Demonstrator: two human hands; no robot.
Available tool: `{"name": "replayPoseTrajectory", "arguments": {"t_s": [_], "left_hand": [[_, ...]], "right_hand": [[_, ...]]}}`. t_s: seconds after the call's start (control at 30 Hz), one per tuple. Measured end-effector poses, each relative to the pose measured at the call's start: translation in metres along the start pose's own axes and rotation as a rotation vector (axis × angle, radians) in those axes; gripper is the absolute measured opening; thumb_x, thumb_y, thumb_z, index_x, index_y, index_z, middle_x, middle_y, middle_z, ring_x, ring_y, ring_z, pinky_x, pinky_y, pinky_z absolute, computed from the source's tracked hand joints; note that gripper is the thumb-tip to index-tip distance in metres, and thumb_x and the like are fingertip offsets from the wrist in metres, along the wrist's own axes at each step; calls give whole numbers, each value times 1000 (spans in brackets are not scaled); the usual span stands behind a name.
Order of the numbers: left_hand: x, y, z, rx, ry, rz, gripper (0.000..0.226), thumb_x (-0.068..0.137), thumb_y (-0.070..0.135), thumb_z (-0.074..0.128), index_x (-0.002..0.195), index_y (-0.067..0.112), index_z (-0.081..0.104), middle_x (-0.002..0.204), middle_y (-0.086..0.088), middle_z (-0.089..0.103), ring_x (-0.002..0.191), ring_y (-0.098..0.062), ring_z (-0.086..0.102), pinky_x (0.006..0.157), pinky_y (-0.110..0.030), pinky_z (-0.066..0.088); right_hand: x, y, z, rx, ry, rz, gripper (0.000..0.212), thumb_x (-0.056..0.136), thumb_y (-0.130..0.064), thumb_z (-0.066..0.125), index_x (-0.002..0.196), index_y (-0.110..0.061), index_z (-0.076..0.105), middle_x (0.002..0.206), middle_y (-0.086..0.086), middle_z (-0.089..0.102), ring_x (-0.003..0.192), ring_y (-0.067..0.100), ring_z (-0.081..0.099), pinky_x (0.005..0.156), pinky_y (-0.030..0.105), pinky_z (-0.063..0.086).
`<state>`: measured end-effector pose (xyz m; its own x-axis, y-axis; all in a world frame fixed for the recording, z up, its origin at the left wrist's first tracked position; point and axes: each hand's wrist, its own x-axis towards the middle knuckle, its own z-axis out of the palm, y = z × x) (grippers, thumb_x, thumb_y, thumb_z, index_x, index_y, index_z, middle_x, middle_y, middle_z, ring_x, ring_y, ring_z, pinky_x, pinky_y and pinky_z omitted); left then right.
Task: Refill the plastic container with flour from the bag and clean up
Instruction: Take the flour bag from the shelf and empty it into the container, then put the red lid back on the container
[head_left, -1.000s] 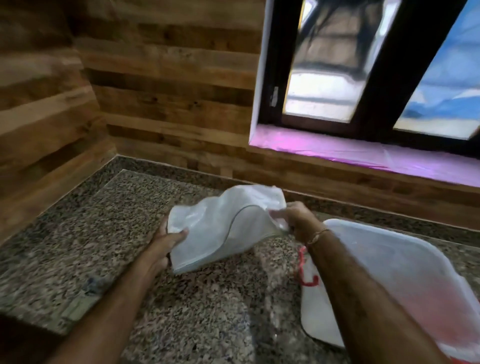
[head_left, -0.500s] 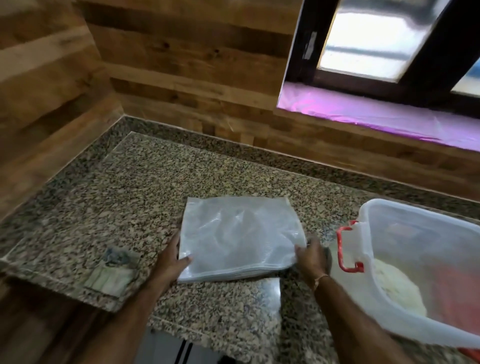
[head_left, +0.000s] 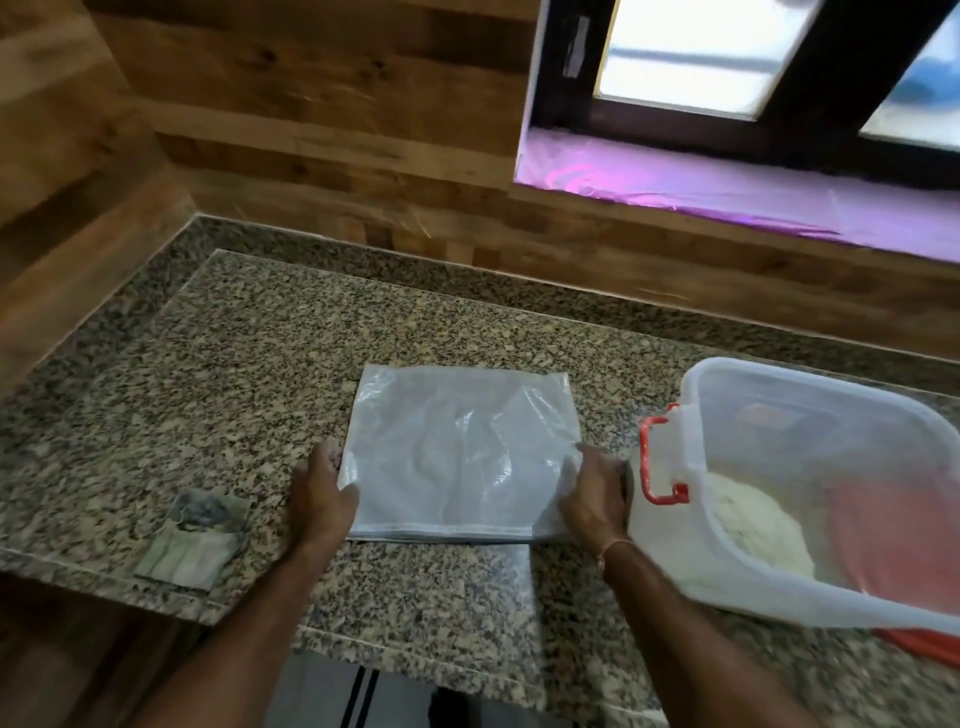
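Since a second ago the plastic bag (head_left: 462, 452) has been brought down out of the air and laid flat on the table (head_left: 234, 364), and it's barely been shifted in the last half second. It looks emptied and folded into a neat rectangle, sitting near the front edge of the granite, just left of the plastic container (head_left: 727, 362). The left hand (head_left: 319, 493) is parked at the bag's left edge, with the thumb laid over the top of the plastic and the fingers (head_left: 322, 457) curled in at the edge, so that side is pinched. The right hand (head_left: 595, 493) is at the right edge the same way, curled onto the plastic, though how far its fingers are tucked under can't really be made out. A thin bracelet (head_left: 615, 545) can be seen on the right wrist. The container is translucent white with a red handle (head_left: 657, 457) facing the bag, it's tilted toward the camera, and a mound of flour (head_left: 753, 525) is piled in its bottom. Something red (head_left: 924, 644) is peeking out from under its near side. A small greenish packet (head_left: 195, 540) is lying flat on the table left of the left hand. Behind it all, a wood-plank wall (head_left: 311, 104) and a dark-framed window (head_left: 701, 52) with a purple-covered sill (head_left: 727, 187) are visible.
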<state>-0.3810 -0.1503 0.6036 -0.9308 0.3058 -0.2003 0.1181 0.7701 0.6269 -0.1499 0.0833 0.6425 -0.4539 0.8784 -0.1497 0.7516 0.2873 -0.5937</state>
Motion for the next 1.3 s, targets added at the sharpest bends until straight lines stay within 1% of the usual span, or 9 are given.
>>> {"name": "replayPoseTrajectory", "arguments": {"t_s": [0.13, 0.27, 0.4, 0.53, 0.63, 0.87, 0.97, 1.13, 1.3], "left_hand": [[-13, 56, -10, -42, 19, 39, 72, 86, 35, 77, 147, 25, 39, 142, -18, 50, 123, -39, 53, 96, -55, 52], [-40, 124, -23, -152, 63, 243, 76, 89, 46, 72, 152, 31, 31, 152, -10, 47, 135, -33, 47, 104, -56, 47], [-90, 200, -26, -180, 132, 428, 71, 91, 45, 70, 151, 31, 35, 153, -7, 46, 138, -29, 45, 108, -48, 43], [-157, 276, 3, -129, 137, 574, 70, 90, 51, 68, 149, 32, 36, 152, -7, 48, 138, -29, 44, 109, -50, 42], [-217, 335, 50, -63, 96, 645, 69, 91, 49, 70, 150, 30, 39, 153, -8, 46, 140, -30, 42, 111, -52, 42], [-327, 431, 182, 21, -116, 780, 77, 91, 61, 62, 156, 35, 29, 159, -3, 41, 143, -28, 37, 114, -53, 35], [-359, 461, 232, 94, -193, 859, 89, 88, 71, 57, 160, 34, 20, 168, -4, 26, 150, -27, 27, 116, -53, 28], [-369, 474, 271, 374, -222, 853, 110, 87, 77, 51, 164, 20, -2, 171, -8, -15, 158, -24, -15, 125, -60, 6], [-369, 474, 273, 432, -211, 833, 111, 87, 76, 52, 164, 17, -3, 170, -9, -21, 157, -26, -20, 127, -53, 1]], "right_hand": [[-18, -34, -11, 77, -61, -168, 66, 93, -22, 68, 151, -17, 36, 147, 12, 38, 130, 25, 46, 110, 31, 39], [-30, -69, -54, 263, 12, -419, 66, 93, -22, 69, 150, -16, 37, 147, 9, 36, 138, 21, 36, 110, 22, 25], [-38, -72, -131, 373, 145, -604, 64, 93, -26, 70, 149, -18, 40, 144, 4, 41, 131, 18, 46, 109, 29, 40], [-40, -9, -228, 416, 306, -646, 60, 90, -26, 73, 144, -16, 48, 140, 4, 49, 127, 18, 52, 105, 30, 45], [-30, 77, -299, 413, 445, -525, 59, 86, -21, 75, 140, -16, 52, 136, 5, 53, 122, 18, 55, 101, 34, 48], [3, 276, -379, 334, 526, -136, 48, 88, -23, 76, 131, -15, 56, 123, 11, 56, 104, 23, 56, 94, 39, 50], [12, 349, -383, 243, 435, 61, 53, 87, -30, 77, 132, -11, 55, 127, 19, 58, 113, 33, 59, 94, 36, 47], [23, 435, -371, 79, 194, 434, 81, 77, -55, 78, 139, -19, 40, 136, 19, 51, 125, 40, 51, 102, 50, 45], [32, 474, -352, 97, 96, 552, 101, 70, -56, 84, 147, -20, 28, 144, 19, 45, 130, 40, 47, 107, 51, 41]]}}
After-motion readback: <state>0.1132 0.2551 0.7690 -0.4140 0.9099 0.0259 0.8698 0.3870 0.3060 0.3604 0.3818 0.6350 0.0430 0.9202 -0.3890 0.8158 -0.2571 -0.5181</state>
